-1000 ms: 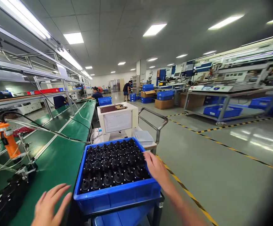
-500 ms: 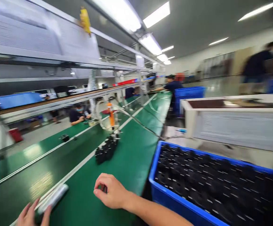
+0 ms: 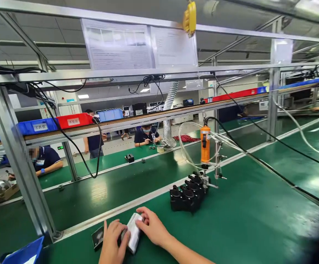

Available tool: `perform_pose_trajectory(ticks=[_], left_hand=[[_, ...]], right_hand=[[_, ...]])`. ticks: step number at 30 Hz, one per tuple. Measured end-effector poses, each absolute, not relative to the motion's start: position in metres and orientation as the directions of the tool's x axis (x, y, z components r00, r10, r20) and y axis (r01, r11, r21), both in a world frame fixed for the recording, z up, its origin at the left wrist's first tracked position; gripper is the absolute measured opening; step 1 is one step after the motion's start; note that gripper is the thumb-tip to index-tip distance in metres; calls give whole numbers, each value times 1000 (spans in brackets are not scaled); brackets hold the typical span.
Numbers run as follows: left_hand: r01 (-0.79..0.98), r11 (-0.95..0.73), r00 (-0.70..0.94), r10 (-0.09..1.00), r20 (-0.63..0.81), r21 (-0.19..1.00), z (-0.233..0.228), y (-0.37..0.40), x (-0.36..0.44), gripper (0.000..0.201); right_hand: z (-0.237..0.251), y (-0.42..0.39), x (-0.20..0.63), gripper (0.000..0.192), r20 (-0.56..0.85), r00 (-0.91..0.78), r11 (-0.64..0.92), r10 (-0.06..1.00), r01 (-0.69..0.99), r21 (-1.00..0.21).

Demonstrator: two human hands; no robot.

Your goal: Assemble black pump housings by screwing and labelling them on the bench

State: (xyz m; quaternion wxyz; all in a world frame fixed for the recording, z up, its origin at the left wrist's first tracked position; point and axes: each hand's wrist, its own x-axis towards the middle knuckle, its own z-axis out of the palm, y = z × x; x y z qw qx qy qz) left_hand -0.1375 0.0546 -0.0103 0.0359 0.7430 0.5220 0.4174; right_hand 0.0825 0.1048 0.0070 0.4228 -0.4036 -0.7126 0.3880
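Observation:
A white oblong block [image 3: 134, 234], perhaps a small box, lies tilted between my hands on the green tabletop. My right hand [image 3: 154, 228] is closed at its upper end, the thumb and curled fingers touching it. Against the block's left side is the thumb of my left hand [image 3: 112, 240]. The left fingers curl around something dark, mostly hidden. Just left of that hand lies a flat dark piece [image 3: 97, 238]. Several black moulded parts [image 3: 188, 196] stand in a row beyond my right hand.
An orange electric screwdriver [image 3: 205, 145] hangs above the black parts, beside a metal stand with clear tubing. A metal post [image 3: 24, 146] rises at left, near a blue bin [image 3: 24, 253]. Cables [image 3: 258, 165] cross on the right. Co-workers sit across the bench.
The view has swung left, and the blue crate of black parts has left the frame. My right hand has come to the white block, beside my left hand.

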Motion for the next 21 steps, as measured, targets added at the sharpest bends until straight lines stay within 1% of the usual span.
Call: perform_pose_trajectory(ticks=[1, 4, 5, 8, 9, 12, 14, 17, 21], left_hand=[[697, -472, 98, 809, 580, 540, -12, 52, -135, 30], [581, -474, 63, 837, 544, 662, -22, 45, -129, 60], [562, -461, 53, 849, 526, 687, -25, 44, -128, 64], [533, -426, 26, 872, 490, 731, -27, 40, -128, 58], [526, -425, 28, 875, 484, 737, -25, 40, -128, 55], [495, -446, 73, 877, 475, 746, -10, 37, -130, 45], [467, -449, 92, 882, 463, 762, 1, 34, -129, 35], [421, -397, 99, 914, 393, 816, 13, 28, -123, 24], [394, -320, 122, 947, 296, 861, 18, 23, -116, 33]], right_hand=[[4, 101, 85, 45, 283, -344, 373, 895, 231, -899], [5, 89, 93, 54, 266, -427, 377, 864, 201, -904], [7, 86, 95, 57, 265, -444, 384, 856, 202, -901], [17, 82, 100, 55, 286, -456, 428, 843, 244, -870], [20, 82, 101, 50, 302, -454, 449, 838, 260, -855], [27, 80, 102, 20, 362, -444, 513, 820, 288, -809], [30, 79, 101, 9, 395, -436, 544, 808, 299, -784], [32, 78, 100, 8, 435, -433, 588, 789, 330, -738], [32, 79, 101, 13, 470, -474, 656, 745, 387, -648]])
